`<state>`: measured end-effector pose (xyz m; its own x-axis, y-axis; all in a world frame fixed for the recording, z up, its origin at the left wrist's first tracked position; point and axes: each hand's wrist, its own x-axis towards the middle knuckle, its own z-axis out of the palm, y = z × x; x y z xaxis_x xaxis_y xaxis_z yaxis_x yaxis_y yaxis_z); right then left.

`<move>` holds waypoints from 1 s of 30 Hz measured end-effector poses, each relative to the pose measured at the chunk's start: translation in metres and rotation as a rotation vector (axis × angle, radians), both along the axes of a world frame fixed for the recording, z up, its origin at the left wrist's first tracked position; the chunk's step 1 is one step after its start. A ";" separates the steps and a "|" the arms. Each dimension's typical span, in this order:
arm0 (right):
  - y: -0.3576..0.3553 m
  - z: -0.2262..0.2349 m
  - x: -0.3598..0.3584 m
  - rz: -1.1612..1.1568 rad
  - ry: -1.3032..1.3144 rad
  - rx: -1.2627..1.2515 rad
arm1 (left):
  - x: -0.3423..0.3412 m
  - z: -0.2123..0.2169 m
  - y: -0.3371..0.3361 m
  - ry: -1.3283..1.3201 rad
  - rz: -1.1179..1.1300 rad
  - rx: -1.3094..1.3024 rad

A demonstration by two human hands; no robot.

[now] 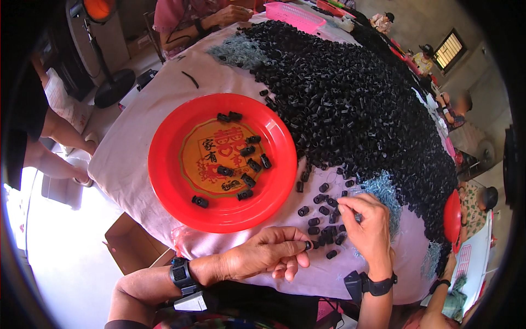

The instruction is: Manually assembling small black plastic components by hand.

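Observation:
My left hand [268, 253] is closed, with a small black plastic cord lock [308, 245] pinched between thumb and forefinger. To its right and a little farther away, my right hand [366, 222] is closed too, thumb against forefinger. Whatever those fingertips hold is too small to make out. Several loose black cord-lock pieces [313, 222] lie on the cloth around both hands. A red round tray [164, 192] sits beyond my left hand, with several black cord locks [224, 171] scattered in it. Beside my right hand is a heap of fine silvery-blue bits, apparently tiny springs [388, 189].
A large mound of black pieces [350, 93] covers the far and right side of the pink cloth [131, 142]. Another springs heap [238, 50] and a pink basket [296, 17] lie beyond. Other people sit around the table. An open cardboard box [131, 244] stands below its left edge.

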<state>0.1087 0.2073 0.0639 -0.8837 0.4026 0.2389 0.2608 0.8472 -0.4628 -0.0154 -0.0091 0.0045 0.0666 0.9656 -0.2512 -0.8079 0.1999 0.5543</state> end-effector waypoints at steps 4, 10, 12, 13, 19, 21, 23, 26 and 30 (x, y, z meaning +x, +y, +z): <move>0.002 -0.009 -0.023 0.058 -0.021 0.118 | 0.000 0.000 0.000 -0.033 0.004 -0.013; 0.001 -0.018 -0.029 0.086 -0.029 0.162 | 0.000 0.000 0.001 0.002 -0.001 -0.016; -0.013 -0.009 -0.024 0.046 0.002 -0.007 | 0.002 -0.005 0.000 -0.008 0.053 0.034; -0.022 -0.002 -0.019 -0.002 0.029 -0.176 | 0.002 -0.005 0.000 -0.010 0.060 0.032; -0.059 -0.005 0.013 0.140 0.225 -0.274 | 0.004 0.003 -0.001 0.014 0.151 0.136; -0.062 -0.008 0.018 0.128 0.270 -0.281 | 0.006 0.000 -0.002 0.003 0.160 0.142; -0.065 -0.007 0.024 0.107 0.244 -0.304 | 0.007 -0.006 -0.002 0.001 0.152 0.153; -0.065 -0.009 0.030 0.166 0.233 -0.202 | 0.005 -0.011 -0.003 -0.012 0.124 0.149; -0.059 -0.005 0.034 0.210 0.247 -0.143 | 0.007 -0.005 -0.001 0.018 0.101 0.127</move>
